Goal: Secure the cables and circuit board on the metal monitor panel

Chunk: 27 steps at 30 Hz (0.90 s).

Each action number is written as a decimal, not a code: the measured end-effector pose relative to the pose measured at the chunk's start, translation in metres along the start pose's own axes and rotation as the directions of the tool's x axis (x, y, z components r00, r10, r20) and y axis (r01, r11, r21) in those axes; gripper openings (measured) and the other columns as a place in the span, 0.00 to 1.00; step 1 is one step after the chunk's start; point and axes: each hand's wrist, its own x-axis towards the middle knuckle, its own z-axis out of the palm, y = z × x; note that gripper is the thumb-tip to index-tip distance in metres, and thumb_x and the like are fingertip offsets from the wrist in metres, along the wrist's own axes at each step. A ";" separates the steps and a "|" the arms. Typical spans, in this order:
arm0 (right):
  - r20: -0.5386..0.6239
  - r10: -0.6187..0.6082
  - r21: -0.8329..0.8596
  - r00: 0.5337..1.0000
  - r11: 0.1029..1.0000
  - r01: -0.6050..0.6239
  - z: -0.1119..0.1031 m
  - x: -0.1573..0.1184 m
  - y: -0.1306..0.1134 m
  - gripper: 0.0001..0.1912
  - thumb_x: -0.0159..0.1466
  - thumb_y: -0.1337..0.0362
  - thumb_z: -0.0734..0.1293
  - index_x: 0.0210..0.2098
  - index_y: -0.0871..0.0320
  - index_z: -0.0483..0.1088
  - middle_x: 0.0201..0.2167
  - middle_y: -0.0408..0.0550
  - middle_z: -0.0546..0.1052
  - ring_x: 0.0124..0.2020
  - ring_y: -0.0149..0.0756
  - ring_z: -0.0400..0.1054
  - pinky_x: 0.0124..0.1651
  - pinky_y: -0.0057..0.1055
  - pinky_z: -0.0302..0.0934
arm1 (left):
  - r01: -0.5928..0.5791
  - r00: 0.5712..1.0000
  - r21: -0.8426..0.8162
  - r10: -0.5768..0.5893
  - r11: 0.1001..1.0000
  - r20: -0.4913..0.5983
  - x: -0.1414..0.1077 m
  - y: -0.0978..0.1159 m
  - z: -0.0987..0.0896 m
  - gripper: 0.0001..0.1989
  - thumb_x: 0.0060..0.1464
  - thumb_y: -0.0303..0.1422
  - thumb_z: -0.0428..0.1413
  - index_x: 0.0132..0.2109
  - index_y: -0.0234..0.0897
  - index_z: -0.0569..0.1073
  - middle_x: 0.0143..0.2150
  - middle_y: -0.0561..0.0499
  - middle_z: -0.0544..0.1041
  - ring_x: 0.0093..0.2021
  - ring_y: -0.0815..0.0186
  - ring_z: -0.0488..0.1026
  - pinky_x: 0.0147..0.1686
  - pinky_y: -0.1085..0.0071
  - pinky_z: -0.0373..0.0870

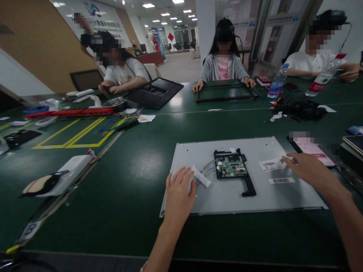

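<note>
So the right hand [304, 168] has its thumb and fingertips bunched close together at the end of a printed label [269, 165], and I honestly can't tell if they've got the label's edge pinched or are just touching it. The left hand [180, 189] is loose, fingers spread and slightly bent over the panel's left side, no clear hold on anything, with a white strip [202, 177] right by its fingertips. The panel [221, 202] itself lies flat under and between both hands: pale grey, smooth, with thin edges and a couple of small dark holes near the far side. Between the hands there's a green circuit board [230, 169] in a black plastic bracket [250, 186] with an L-shaped leg pointing back this way, and thin grey cables [208, 166] running from it toward the left hand. A barcode label [281, 181] sits just nearer than the right fingertips. Beyond that hand is a phone [314, 151], screen lit pinkish, all on a dark green table [136, 211].
</note>
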 end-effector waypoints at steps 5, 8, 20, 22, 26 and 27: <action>0.003 -0.019 -0.028 1.000 0.999 0.019 0.004 0.001 0.006 0.29 0.66 0.49 0.53 0.48 0.66 0.73 0.42 0.65 0.77 0.45 0.59 0.71 0.47 0.51 0.62 | 0.040 0.999 0.017 -0.041 0.999 0.036 0.001 -0.003 0.003 0.16 0.60 0.29 0.48 0.54 0.37 0.70 0.58 0.42 0.71 0.60 0.55 0.65 0.59 0.46 0.56; 0.033 -0.044 -0.053 0.998 0.998 0.046 0.008 0.004 0.011 0.29 0.66 0.50 0.53 0.49 0.65 0.72 0.42 0.64 0.77 0.47 0.57 0.70 0.46 0.49 0.63 | 0.084 0.994 0.020 -0.085 0.996 0.062 0.000 -0.001 0.000 0.16 0.61 0.29 0.48 0.54 0.37 0.69 0.59 0.41 0.70 0.61 0.54 0.64 0.60 0.44 0.54; 0.034 -0.104 -0.074 0.994 0.992 0.107 0.013 0.004 0.011 0.28 0.66 0.50 0.53 0.47 0.64 0.73 0.40 0.62 0.78 0.46 0.54 0.71 0.45 0.47 0.63 | -0.032 0.999 -0.192 0.034 0.981 0.007 -0.052 0.127 0.023 0.19 0.60 0.27 0.48 0.57 0.39 0.67 0.59 0.43 0.70 0.60 0.55 0.65 0.60 0.46 0.61; 0.025 -0.105 -0.071 0.994 0.992 0.106 0.010 0.001 0.007 0.27 0.66 0.50 0.53 0.47 0.64 0.74 0.41 0.63 0.78 0.44 0.54 0.72 0.45 0.47 0.63 | -0.068 0.996 -0.207 0.077 0.976 0.037 -0.053 0.135 0.029 0.19 0.59 0.26 0.48 0.57 0.39 0.67 0.59 0.44 0.71 0.60 0.55 0.66 0.59 0.45 0.61; 0.021 -0.095 -0.056 0.995 0.994 0.096 0.005 -0.006 -0.002 0.27 0.66 0.51 0.53 0.47 0.63 0.73 0.42 0.63 0.78 0.43 0.55 0.72 0.44 0.49 0.64 | -0.024 0.998 -0.201 0.035 0.979 0.049 -0.053 0.133 0.032 0.18 0.60 0.27 0.47 0.57 0.38 0.67 0.58 0.43 0.71 0.60 0.54 0.65 0.60 0.42 0.59; 0.021 -0.091 -0.054 0.996 0.994 0.092 0.005 -0.008 -0.005 0.27 0.66 0.51 0.53 0.48 0.63 0.73 0.42 0.63 0.78 0.44 0.55 0.72 0.45 0.49 0.64 | -0.009 0.999 -0.196 0.018 0.981 0.041 -0.053 0.131 0.032 0.18 0.60 0.27 0.47 0.56 0.39 0.67 0.58 0.43 0.71 0.61 0.54 0.65 0.60 0.42 0.58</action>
